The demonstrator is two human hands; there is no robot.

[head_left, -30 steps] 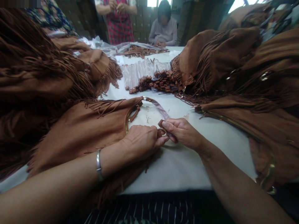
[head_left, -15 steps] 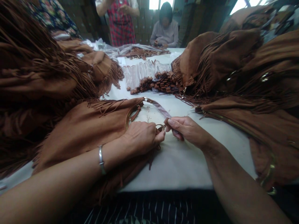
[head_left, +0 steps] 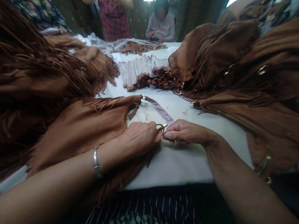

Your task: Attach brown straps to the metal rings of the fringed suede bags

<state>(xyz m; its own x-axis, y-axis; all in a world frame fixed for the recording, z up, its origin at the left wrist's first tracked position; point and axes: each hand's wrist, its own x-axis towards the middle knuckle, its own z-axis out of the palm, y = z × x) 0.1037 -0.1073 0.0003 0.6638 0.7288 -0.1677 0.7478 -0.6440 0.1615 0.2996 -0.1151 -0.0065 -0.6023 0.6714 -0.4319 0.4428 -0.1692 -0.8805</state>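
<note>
A brown fringed handbag (head_left: 93, 127) lies on the white table (head_left: 187, 168) at the centre left. My left hand (head_left: 142, 137) is closed at the bag's near right corner, around the base of a gold metal ring (head_left: 160, 127). Just right of it, my right hand (head_left: 187, 132) pinches a brown strap end (head_left: 165, 135) close against the left fingertips. A plastic-wrapped strap (head_left: 162, 112) runs from the bag's far corner down toward my right hand. Whether the strap end passes through the ring is hidden by my fingers.
Fringed brown bags (head_left: 53, 68) are heaped on the left, and more bags (head_left: 224, 56) on the right. Plastic-wrapped straps (head_left: 140, 68) lie bundled beyond my hands. Across the table sits a person (head_left: 161, 26); another in a checked apron (head_left: 113, 20) stands alongside.
My right hand has shifted lower and turned, now pinching the brown strap end below the ring. The wrapped strap is no longer in its fingers. My left hand keeps its grip.
</note>
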